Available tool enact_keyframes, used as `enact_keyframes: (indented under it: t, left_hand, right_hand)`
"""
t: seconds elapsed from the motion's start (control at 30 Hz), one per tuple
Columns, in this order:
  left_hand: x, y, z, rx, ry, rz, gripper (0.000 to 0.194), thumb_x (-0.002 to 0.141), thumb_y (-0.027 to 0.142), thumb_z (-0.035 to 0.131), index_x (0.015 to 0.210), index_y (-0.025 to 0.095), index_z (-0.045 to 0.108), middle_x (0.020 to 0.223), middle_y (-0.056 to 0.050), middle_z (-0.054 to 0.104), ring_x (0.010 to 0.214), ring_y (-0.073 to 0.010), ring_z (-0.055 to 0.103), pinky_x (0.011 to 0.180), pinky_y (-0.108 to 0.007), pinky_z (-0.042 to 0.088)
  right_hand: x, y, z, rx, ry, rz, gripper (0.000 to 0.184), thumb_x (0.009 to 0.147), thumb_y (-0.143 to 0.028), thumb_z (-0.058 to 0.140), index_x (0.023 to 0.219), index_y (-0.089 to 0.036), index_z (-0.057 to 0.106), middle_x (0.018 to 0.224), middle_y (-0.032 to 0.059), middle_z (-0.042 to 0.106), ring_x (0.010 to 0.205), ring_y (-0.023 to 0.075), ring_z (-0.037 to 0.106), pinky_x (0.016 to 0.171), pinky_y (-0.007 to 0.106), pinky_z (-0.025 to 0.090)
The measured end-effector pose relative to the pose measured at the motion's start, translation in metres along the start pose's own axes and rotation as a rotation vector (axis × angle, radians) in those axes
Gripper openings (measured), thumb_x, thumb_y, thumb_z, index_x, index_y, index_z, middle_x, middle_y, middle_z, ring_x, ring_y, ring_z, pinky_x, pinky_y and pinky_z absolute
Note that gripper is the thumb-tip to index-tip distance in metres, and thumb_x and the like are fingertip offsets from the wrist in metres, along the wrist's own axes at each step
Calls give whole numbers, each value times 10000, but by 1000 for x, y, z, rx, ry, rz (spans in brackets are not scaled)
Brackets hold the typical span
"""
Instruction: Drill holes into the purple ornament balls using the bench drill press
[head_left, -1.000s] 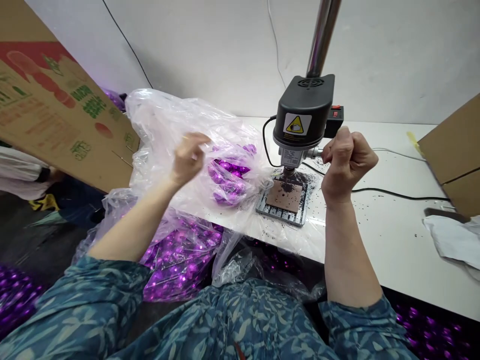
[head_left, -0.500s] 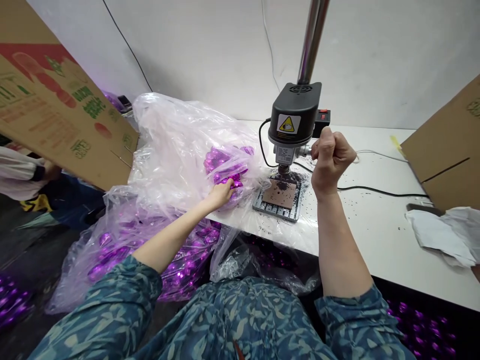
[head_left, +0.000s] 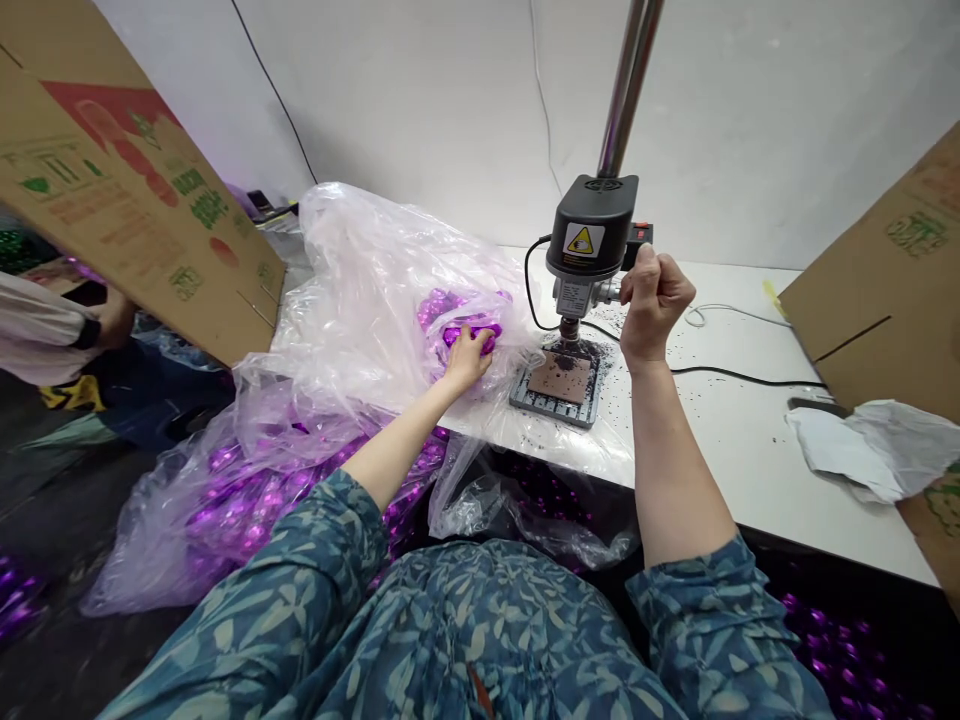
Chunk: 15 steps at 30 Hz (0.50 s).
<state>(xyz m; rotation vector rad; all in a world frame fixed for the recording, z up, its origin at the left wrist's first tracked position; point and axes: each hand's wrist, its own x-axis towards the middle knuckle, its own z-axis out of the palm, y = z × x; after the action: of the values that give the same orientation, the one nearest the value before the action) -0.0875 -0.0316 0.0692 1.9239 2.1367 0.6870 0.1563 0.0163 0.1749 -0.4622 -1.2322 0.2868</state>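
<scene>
My left hand (head_left: 466, 362) has its fingers curled over a shiny purple ornament (head_left: 491, 332) at the mouth of a clear plastic bag (head_left: 352, 290). More purple ornaments (head_left: 439, 305) lie inside that bag, partly veiled by the film. My right hand (head_left: 654, 300) is closed in a fist on the feed handle of a small black bench drill press (head_left: 592, 225); the handle's grip is hidden by the fingers. Under the drill chuck (head_left: 570, 328), a brown board (head_left: 560, 376) with small holes rests on the grey drill base (head_left: 555, 408), with dark shavings around it.
A large bag of purple ornaments (head_left: 247, 500) hangs off the table's left side. Cardboard boxes stand left (head_left: 150, 190) and right (head_left: 892, 270). Crumpled white plastic (head_left: 862, 450) and a black cable (head_left: 750, 380) lie on the white table (head_left: 720, 470). Another person's arm (head_left: 112, 318) shows far left.
My left hand has moved up and slightly right over the ornaments, its fingers now curled on one. My right hand stays on the drill handle. The whole view has shifted a little.
</scene>
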Motion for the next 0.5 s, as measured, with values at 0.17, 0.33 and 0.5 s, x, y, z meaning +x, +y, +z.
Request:
enact_keyframes:
  t: [0.17, 0.33, 0.5]
  left_hand:
    - [-27, 8, -15, -1011, 184, -93, 459, 918, 251, 693, 1372, 244, 627, 1314, -105, 695, 1116, -235, 732, 1024, -401, 602]
    - [-52, 24, -14, -1637, -255, -349, 275, 1055, 354, 554, 1190, 158, 691, 1063, -121, 790, 916, -206, 787, 916, -367, 662]
    - [-61, 33, 2, -1687, -412, -402, 323, 1096, 434, 538, 1125, 167, 715, 993, -123, 808, 864, -198, 788, 843, -335, 666]
  right_hand:
    - [1, 4, 0, -10, -28, 8, 649, 960, -716, 561, 591, -237, 325, 509, -69, 339, 464, 80, 296, 483, 301, 283]
    - [1, 2, 3, -27, -24, 5, 660, 947, -761, 535, 603, -246, 306, 516, -76, 319, 477, 81, 281, 480, 299, 293]
    - [-1, -2, 1, -46, -27, 24, 665, 928, -788, 535, 605, -254, 305, 517, -76, 336, 480, 86, 308, 485, 303, 319]
